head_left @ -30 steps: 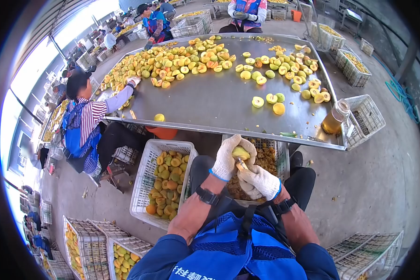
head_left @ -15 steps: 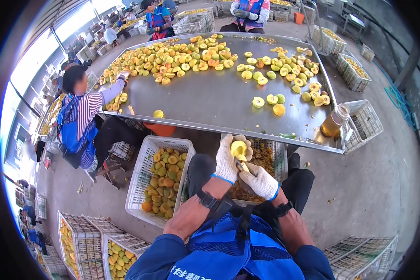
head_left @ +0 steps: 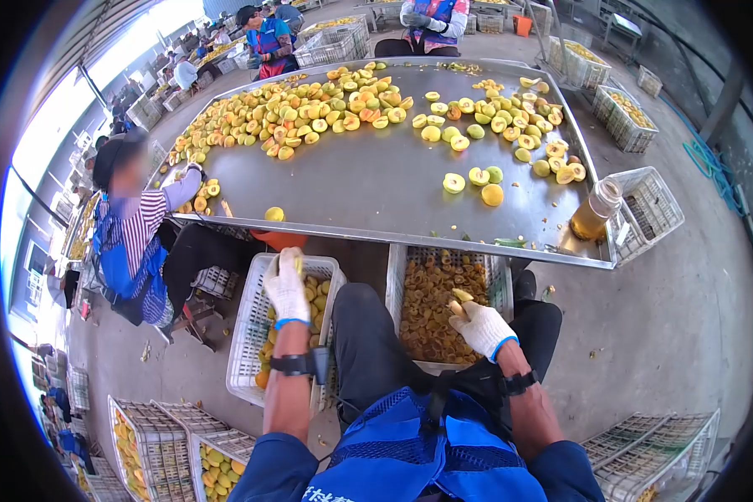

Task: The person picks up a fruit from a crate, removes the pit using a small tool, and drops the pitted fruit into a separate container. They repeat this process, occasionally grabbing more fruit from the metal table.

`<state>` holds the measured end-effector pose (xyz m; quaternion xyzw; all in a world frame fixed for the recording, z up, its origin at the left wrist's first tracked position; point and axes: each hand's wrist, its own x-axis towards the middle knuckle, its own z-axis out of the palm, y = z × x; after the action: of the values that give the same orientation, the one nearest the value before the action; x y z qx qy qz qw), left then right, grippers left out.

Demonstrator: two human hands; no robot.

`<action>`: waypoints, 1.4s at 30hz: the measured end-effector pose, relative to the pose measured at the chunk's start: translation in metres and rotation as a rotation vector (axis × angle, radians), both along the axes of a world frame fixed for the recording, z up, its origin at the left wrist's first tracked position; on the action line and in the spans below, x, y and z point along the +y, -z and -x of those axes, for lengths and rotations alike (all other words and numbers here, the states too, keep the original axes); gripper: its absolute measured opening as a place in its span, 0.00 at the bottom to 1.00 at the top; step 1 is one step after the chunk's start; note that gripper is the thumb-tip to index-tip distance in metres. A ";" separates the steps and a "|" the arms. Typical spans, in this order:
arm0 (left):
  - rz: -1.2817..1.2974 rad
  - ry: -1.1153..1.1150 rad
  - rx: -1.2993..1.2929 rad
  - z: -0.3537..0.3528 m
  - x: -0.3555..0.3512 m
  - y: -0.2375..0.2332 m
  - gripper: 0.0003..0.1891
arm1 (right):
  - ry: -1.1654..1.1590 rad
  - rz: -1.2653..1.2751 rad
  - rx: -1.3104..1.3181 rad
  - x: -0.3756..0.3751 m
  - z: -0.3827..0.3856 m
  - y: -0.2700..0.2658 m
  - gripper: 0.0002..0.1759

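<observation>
My left hand (head_left: 286, 289), in a white knit glove, is over the white crate of peach halves (head_left: 269, 347) beside my left knee. Its fingers are closed, and a sliver of a yellow peach half (head_left: 299, 264) shows at them. My right hand (head_left: 482, 328), gloved too, hovers above the crate of brown pits and scraps (head_left: 435, 301) between my knees. It is closed around a small knife (head_left: 456, 309) with a pale handle; the blade cannot be made out. A yellowish piece (head_left: 462, 294) shows at its fingertips.
A metal table (head_left: 335, 188) ahead carries heaped peach halves (head_left: 309, 113). A jar of amber liquid (head_left: 596, 211) stands at its right corner. A co-worker (head_left: 138, 226) sits at the left; others are across the table. Stacked crates (head_left: 155, 443) stand behind left.
My left hand has moved left and away from my right hand, from in front of me to over the peach crate. My right hand has shifted slightly right, still holding the knife.
</observation>
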<state>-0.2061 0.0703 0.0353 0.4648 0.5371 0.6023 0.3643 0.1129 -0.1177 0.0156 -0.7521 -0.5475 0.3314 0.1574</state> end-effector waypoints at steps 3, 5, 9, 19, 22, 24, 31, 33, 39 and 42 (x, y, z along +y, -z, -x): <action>0.035 -0.153 0.658 0.049 0.010 0.004 0.16 | 0.009 0.064 -0.111 0.002 -0.004 0.002 0.24; 0.025 -0.112 0.607 0.046 0.022 0.000 0.16 | 0.038 -0.003 0.047 0.006 -0.007 0.007 0.24; 0.009 0.121 0.566 -0.026 0.035 -0.027 0.17 | 0.106 -0.095 0.195 0.012 -0.001 0.022 0.22; 0.065 0.504 0.929 -0.296 0.130 0.020 0.23 | 0.472 -0.064 1.197 0.005 -0.006 0.040 0.18; 0.167 0.329 1.013 -0.339 0.148 0.049 0.24 | 0.523 -0.001 1.239 0.006 -0.011 0.039 0.17; 0.180 0.252 1.025 -0.355 0.148 0.056 0.23 | 0.543 0.029 1.217 0.007 -0.010 0.040 0.17; 0.126 0.528 1.053 -0.366 0.151 0.080 0.20 | 0.527 0.050 1.218 0.015 -0.009 0.048 0.19; 0.103 0.693 1.009 -0.360 0.148 0.080 0.22 | 0.544 0.072 1.252 0.017 -0.009 0.042 0.15; 0.493 0.938 -0.146 -0.295 0.090 0.044 0.18 | 0.496 -0.212 1.264 0.004 -0.013 0.030 0.13; 0.559 1.036 -0.616 -0.252 0.049 0.024 0.18 | 0.429 -0.269 1.033 0.003 -0.020 0.010 0.09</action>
<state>0.0459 0.1194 0.0116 0.3575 0.2516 0.2926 0.8505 0.1332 -0.1148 0.0055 -0.5601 -0.2719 0.5438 0.5626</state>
